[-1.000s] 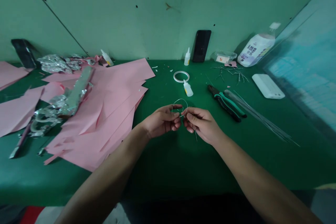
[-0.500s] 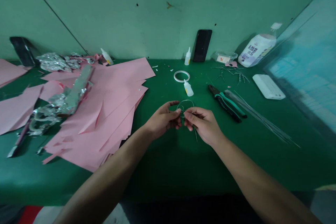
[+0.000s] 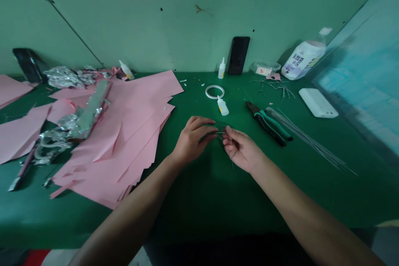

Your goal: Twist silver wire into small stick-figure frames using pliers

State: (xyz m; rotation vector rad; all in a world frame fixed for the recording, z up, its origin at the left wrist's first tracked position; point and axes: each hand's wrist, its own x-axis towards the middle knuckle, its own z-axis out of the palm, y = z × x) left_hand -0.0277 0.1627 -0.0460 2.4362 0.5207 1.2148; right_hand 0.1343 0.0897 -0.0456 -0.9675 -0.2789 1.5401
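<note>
Only the head cam to go on here, so I'm using the thin wire (image 3: 220,132) as the middle of my clock, 12 towards the wall. It's up in front of me, strung between both hands over the green bench (image 3: 199,199). My left hand (image 3: 195,139) sits at 9, grip nearly closed, thumb and fingertips meeting on the wire's end. My right hand (image 3: 243,149) is at about 4, thumb and forefinger pinched tight on it, with a loose tail poking out underneath. It's a bit blurry, so I can't make out the exact shape.

Straight up at 12 I've got a small glue bottle (image 3: 222,107) lying with its nozzle at a white ring (image 3: 207,91), then an upright bottle (image 3: 221,71) behind. The pliers (image 3: 269,122) lie at 3, just beside a bundle of wires (image 3: 311,143). Over at 9, pink paper (image 3: 131,112) is piled up, with crinkly wrapping (image 3: 67,121) beyond.
</note>
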